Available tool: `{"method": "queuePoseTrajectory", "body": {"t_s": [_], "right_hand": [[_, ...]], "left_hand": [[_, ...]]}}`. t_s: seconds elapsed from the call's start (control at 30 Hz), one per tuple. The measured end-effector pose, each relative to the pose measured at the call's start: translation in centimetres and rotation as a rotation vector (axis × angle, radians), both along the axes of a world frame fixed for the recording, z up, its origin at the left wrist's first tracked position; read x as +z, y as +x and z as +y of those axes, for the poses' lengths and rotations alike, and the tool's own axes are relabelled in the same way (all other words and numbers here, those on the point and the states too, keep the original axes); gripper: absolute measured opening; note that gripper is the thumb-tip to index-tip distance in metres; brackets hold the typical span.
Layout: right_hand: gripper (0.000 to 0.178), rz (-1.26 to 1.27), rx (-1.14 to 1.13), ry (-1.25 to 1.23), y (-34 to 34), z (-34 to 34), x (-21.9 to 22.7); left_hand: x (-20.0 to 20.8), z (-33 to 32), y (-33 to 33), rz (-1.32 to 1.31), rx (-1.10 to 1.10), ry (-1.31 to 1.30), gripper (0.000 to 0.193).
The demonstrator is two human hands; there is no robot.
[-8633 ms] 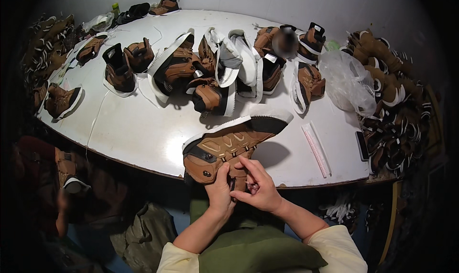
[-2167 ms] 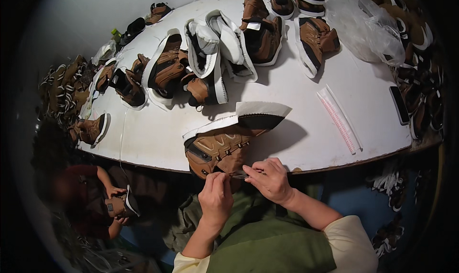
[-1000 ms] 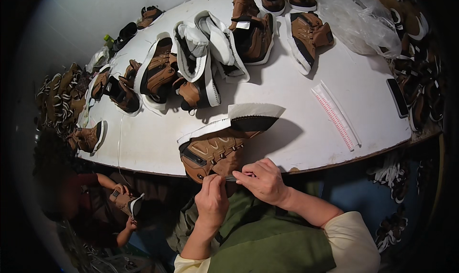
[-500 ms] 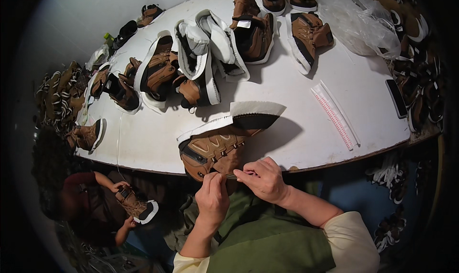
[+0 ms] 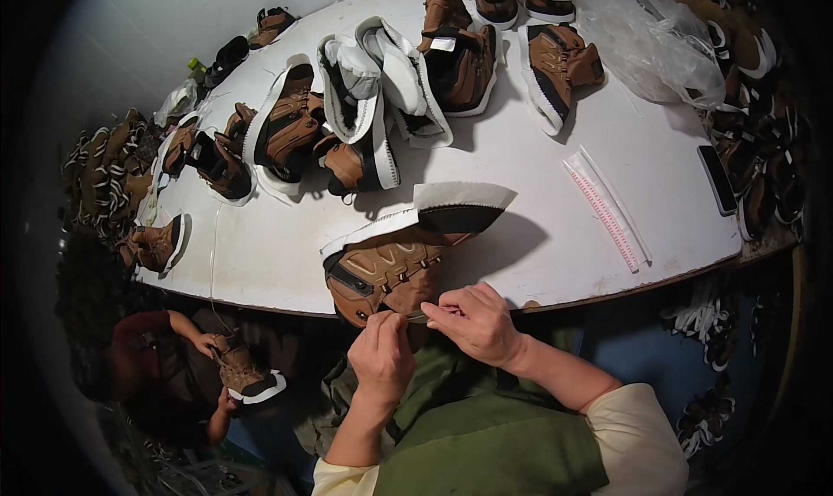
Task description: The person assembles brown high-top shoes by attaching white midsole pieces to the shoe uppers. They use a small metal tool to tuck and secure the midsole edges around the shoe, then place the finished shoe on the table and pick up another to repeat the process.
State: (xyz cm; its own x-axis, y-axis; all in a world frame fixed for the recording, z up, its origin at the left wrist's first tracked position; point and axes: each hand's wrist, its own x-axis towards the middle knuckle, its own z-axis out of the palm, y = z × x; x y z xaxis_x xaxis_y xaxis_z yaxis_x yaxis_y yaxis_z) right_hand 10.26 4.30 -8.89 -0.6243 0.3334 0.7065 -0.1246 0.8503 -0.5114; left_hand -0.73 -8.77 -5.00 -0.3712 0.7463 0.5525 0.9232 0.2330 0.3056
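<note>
— One white table (image 5: pixel 685 227) supports your brown shoe (image 5: pixel 386 270), which lies on its side and overlaps the near edge. What hazards apply?

— Largest first. If your hold relaxes, the part of the brown shoe at the edge could tip it toward your lap. Next, check your hands. Your left hand (image 5: pixel 382 353), at the near side of the brown shoe, has its fingers bunched and appears to pinch the shoe's margin. Your right hand (image 5: pixel 479 325), to the right of that margin, has thumb and forefinger closed on a slim glinting piece (image 5: pixel 418 318). If that piece skids under excess force, it could jab your left fingertips or scratch the shoe.

— Can you identify the piece?

— No. Your fingers cover most of it.

— List the containers.

— Well beyond the brown shoe, to its right: a clear plastic bag (image 5: pixel 651 40), crumpled; whether it holds anything, you cannot tell. Directly beyond the brown shoe: two grey-lined uppers (image 5: pixel 351 66), with pale lining bunched in their mouths. Beyond the brown shoe, slightly right: a brown-and-black boot (image 5: pixel 473 75), with a white tag (image 5: pixel 442 44) at its mouth.
</note>
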Motion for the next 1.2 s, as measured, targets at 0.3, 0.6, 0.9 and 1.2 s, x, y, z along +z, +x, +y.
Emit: {"method": "queuePoseTrajectory", "body": {"t_s": [0.3,0.6,0.9,1.2], "right_hand": [[0.034,0.005,-0.003,0.029,0.1,0.4,0.4],[0.028,-0.038,0.005,0.045,0.5,0.5,1.0],[0.028,-0.05,0.033,0.008,0.1,0.2,1.1],[0.029,0.004,0.029,-0.022,-0.8,-0.3,0.8]], "left_hand": [[0.1,-0.1,-0.2,0.039,-0.001,0.013,0.017],[0.5,-0.2,-0.3,-0.082,-0.027,-0.003,0.017],[1.3,-0.3,-0.8,-0.11,-0.063,-0.068,0.017],[1.6,-0.3,-1.1,-0.023,-0.051,-0.135,0.013]]}}
